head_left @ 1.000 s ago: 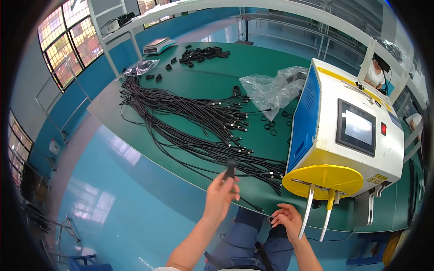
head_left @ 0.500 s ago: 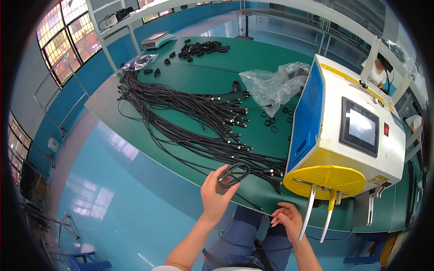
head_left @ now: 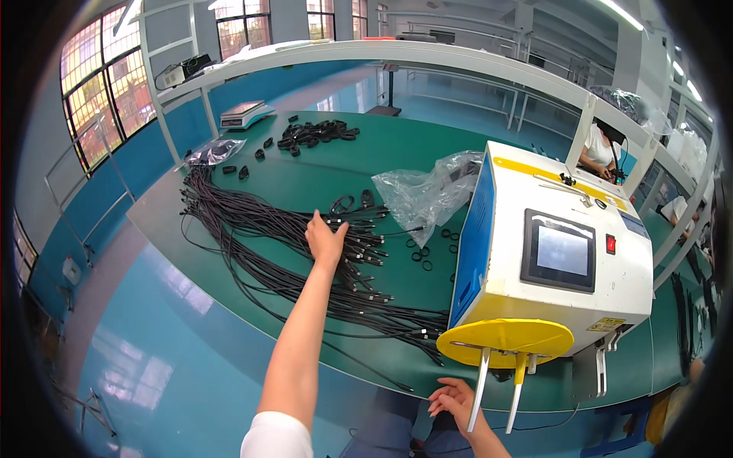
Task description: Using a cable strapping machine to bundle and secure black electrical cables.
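My left hand (head_left: 326, 240) reaches out over a spread of black cables (head_left: 267, 229), thumb and fingers apart. Just beyond its fingertips lies a coiled black cable (head_left: 342, 204), beside another small coil (head_left: 367, 198). Whether the fingertips still brush the coil is hard to see. Down by the table's front edge is my right hand (head_left: 456, 401), empty, its fingers loosely bent and apart. It sits next to the metal prongs (head_left: 479, 389) below the yellow disc (head_left: 504, 340) of a white and blue machine (head_left: 565, 252).
A clear plastic bag (head_left: 420, 191) and several black rings (head_left: 426, 266) lie left of the machine. Small black coils (head_left: 317, 135) are heaped toward the far side, near a scale (head_left: 246, 114). A white shelf frame (head_left: 366, 50) spans the back; a co-worker (head_left: 599, 149) is beyond.
My left hand has carried the coiled cable from the front edge out across the cables and let it go beside the other coil. My right hand stays near the prongs. The view has tilted up.
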`<state>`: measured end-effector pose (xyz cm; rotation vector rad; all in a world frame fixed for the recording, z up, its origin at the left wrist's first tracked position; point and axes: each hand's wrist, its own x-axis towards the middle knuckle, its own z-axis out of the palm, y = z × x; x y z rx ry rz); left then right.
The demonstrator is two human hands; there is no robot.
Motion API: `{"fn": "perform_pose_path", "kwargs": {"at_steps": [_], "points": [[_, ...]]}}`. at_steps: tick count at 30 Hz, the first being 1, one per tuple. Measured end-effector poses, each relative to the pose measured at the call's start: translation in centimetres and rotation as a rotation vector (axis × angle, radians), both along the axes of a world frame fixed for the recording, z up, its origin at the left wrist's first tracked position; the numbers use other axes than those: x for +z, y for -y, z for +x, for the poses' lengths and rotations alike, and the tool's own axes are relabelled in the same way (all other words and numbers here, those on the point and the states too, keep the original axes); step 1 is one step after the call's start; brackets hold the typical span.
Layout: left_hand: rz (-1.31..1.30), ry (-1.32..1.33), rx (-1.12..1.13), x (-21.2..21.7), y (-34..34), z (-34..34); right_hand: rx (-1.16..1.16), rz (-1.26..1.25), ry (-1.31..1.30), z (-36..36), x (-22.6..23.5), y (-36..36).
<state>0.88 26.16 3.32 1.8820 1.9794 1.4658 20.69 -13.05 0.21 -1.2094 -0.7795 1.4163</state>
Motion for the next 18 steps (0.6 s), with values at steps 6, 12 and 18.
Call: {"fn": "perform_pose_path", "kwargs": {"at_steps": [6, 12, 18], "points": [[0.165, -0.026, -0.451, -0.2, 10.6, -1.6, 0.021, -0.021, -0.037, 1.0, -0.3, 0.1], [0.054, -0.176, -0.682, -2.7, 18.4, -2.4, 0.04, 0.01, -0.032, 0.9, -0.5, -0.1], [-0.049, -0.25, -0.695, -3.1, 21.4, -0.8, 0.038, 0.035, -0.016, 0.8, -0.3, 0.0]]}}
